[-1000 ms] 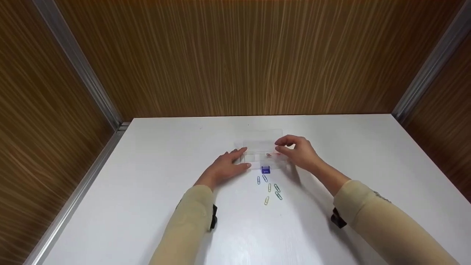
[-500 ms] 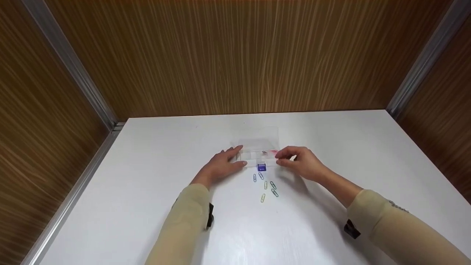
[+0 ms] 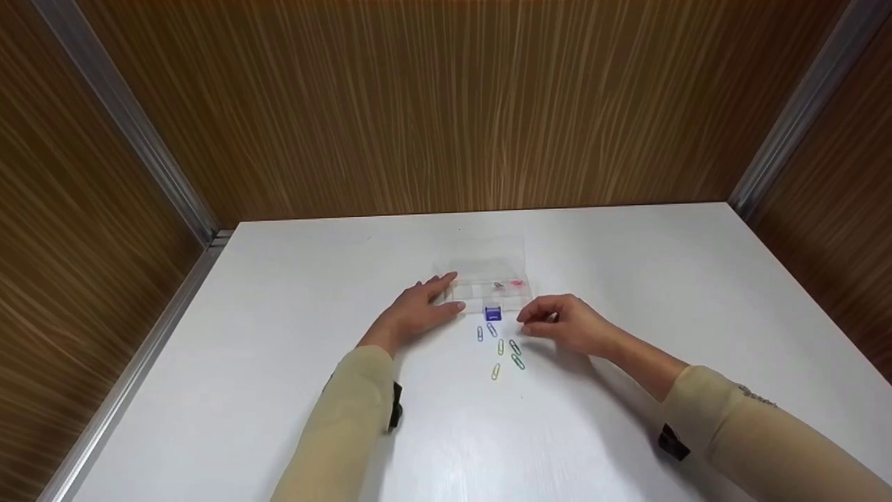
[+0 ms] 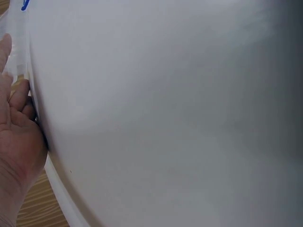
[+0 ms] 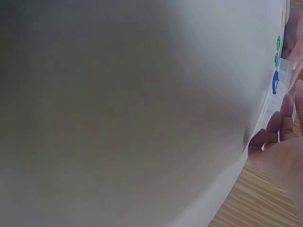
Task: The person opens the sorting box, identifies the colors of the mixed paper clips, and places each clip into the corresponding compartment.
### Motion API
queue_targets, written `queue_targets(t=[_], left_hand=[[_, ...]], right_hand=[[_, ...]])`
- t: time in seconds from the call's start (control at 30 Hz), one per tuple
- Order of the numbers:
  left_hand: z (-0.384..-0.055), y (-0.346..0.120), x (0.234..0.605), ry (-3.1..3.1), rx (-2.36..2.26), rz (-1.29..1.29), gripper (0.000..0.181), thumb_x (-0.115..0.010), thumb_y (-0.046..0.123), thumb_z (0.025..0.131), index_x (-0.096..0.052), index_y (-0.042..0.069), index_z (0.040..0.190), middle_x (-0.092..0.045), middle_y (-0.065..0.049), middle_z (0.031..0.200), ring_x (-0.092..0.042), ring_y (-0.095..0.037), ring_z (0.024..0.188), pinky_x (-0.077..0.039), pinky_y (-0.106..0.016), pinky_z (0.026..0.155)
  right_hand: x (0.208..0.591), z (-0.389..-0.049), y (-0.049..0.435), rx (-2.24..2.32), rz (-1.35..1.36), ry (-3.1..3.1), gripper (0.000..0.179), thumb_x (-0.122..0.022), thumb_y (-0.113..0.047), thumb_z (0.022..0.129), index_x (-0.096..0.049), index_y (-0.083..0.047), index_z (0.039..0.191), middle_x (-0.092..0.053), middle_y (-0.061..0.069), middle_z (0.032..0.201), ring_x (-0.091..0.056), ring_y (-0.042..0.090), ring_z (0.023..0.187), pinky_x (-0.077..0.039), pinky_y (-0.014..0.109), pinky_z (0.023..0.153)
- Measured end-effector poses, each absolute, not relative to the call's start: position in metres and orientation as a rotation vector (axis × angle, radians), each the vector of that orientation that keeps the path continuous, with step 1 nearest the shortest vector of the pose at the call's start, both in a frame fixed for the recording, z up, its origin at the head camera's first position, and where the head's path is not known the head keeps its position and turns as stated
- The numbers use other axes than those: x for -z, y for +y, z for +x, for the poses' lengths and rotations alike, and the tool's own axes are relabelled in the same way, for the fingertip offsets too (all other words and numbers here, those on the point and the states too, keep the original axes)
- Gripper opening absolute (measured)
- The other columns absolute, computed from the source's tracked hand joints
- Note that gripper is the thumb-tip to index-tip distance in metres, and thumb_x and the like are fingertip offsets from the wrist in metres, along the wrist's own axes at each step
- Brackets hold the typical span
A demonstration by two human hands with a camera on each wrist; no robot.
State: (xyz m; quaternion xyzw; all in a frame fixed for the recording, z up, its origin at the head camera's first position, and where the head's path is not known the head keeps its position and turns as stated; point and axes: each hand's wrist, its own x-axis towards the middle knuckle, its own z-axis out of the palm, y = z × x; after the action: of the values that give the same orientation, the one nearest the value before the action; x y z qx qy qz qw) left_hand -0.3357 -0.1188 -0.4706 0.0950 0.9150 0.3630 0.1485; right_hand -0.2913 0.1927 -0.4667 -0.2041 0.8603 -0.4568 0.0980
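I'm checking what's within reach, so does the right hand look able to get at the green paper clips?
Probably yes: the right hand is close beside the green paper clips, which lie in the open on the white tabletop with nothing visible over them.

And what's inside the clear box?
In the clear box: a pink bit and a dark bit, too small to identify. The left hand hides part of its left end.

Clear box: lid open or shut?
Open. In the head view, the clear lid extends out beyond the far side of the box, not over it.
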Motion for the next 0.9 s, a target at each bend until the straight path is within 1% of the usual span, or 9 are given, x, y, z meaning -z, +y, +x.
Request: queue_targets(t=[0.2,0.43,0.57,0.67,0.83,0.9], left_hand=[[-0.334,-0.119,0.472,2.626,-1.059,0.261,0.07,-0.063,0.063,0.099,-0.037,0.05,0.163,-0.027,0.007,0.174,-0.011,-0.031,0.163,-0.012,-0.058,0.129],[-0.334,-0.12,0.473,2.625,-1.05,0.264,0.07,-0.063,0.064,0.099,-0.037,0.05,0.163,-0.026,0.007,0.174,-0.011,-0.032,0.163,-0.012,-0.058,0.128],[-0.335,-0.12,0.472,2.623,-1.049,0.28,0.071,-0.063,0.063,0.099,-0.037,0.049,0.163,-0.026,0.005,0.174,-0.01,-0.032,0.163,-0.011,-0.058,0.129],[-0.337,-0.12,0.472,2.623,-1.039,0.293,0.071,-0.063,0.064,0.099,-0.036,0.048,0.163,-0.026,0.005,0.175,-0.01,-0.032,0.163,-0.011,-0.058,0.129],[-0.338,-0.119,0.473,2.62,-1.022,0.287,0.072,-0.062,0.065,0.099,-0.036,0.049,0.164,-0.025,0.006,0.175,-0.01,-0.032,0.163,-0.01,-0.059,0.129],[-0.338,-0.119,0.473,2.624,-1.016,0.293,0.072,-0.062,0.064,0.099,-0.035,0.048,0.164,-0.025,0.005,0.175,-0.01,-0.033,0.163,-0.01,-0.059,0.129]], right_hand=[[0.472,-0.29,0.192,1.32,-0.615,2.469,0.018,-0.08,-0.014,0.097,-0.08,-0.01,0.115,-0.073,0.003,0.105,-0.059,0.024,0.094,-0.048,0.023,0.08],[0.473,-0.286,0.19,1.315,-0.646,2.412,0.024,-0.078,-0.006,0.096,-0.077,-0.003,0.12,-0.074,0.013,0.114,-0.058,0.024,0.1,-0.047,0.021,0.084],[0.474,-0.285,0.191,1.287,-0.652,2.434,0.027,-0.08,-0.009,0.095,-0.077,-0.005,0.122,-0.074,0.011,0.119,-0.062,0.025,0.106,-0.049,0.022,0.09],[0.478,-0.288,0.193,1.263,-0.686,2.449,0.029,-0.083,-0.013,0.093,-0.079,-0.01,0.122,-0.075,0.005,0.12,-0.063,0.023,0.11,-0.049,0.023,0.096],[0.48,-0.29,0.192,1.198,-0.81,2.472,0.032,-0.082,-0.011,0.094,-0.079,-0.011,0.126,-0.075,0.002,0.12,-0.063,0.025,0.112,-0.049,0.028,0.098],[0.481,-0.291,0.192,1.174,-0.866,2.48,0.032,-0.082,-0.01,0.094,-0.08,-0.012,0.126,-0.076,0.001,0.118,-0.063,0.025,0.111,-0.049,0.03,0.097]])
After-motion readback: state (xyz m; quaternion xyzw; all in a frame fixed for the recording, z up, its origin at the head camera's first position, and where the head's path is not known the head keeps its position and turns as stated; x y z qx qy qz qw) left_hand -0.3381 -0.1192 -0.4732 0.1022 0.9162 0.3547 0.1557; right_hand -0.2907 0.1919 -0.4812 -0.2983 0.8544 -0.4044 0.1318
